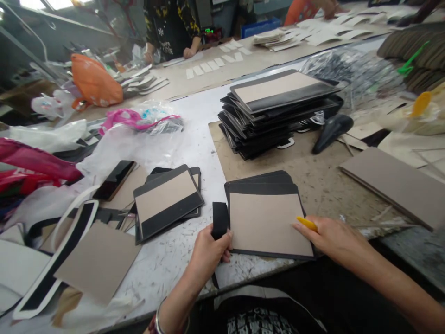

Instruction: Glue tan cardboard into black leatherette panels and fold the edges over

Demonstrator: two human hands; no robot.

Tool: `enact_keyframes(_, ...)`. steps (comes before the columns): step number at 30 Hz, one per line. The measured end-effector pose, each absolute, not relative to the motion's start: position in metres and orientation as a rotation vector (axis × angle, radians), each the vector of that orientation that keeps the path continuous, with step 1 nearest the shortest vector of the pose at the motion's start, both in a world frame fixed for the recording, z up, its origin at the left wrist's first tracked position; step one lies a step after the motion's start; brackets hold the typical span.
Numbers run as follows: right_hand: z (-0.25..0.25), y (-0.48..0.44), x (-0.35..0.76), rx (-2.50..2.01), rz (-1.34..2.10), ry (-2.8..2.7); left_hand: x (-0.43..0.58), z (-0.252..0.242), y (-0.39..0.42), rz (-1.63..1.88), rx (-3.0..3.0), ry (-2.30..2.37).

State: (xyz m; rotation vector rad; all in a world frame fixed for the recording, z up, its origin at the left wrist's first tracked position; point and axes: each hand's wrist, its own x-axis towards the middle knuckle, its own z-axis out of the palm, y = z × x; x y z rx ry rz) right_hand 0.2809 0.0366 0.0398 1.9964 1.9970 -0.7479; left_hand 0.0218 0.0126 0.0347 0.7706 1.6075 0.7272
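My left hand point(212, 246) is closed on a short black strip point(220, 218) that stands up from the fingers, at the left edge of a black-bordered panel. This panel has a beige board point(266, 222) on its face and lies on a few similar black pieces near the table's front edge. In my right hand point(323, 234) is a yellow-handled tool point(307, 224), its working end not visible; the fingertips rest at the panel's right edge. To the left lies a small pile of black panels with a beige strip point(168, 195).
A tall stack of black panels point(271, 111) stands behind. A phone point(114, 180), a beige square board point(99, 260) and plastic bags lie left; beige boards point(392, 181) and a black tool-like object point(333, 132) lie right. Across the table is a person point(172, 32).
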Motion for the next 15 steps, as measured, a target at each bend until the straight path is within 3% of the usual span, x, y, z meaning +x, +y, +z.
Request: enact_keyframes(15, 0.065, 0.033, 0.265, 2.081, -0.573, 1.972, 0.02, 0.03, 0.009, 0.732, 0.82, 1.668)
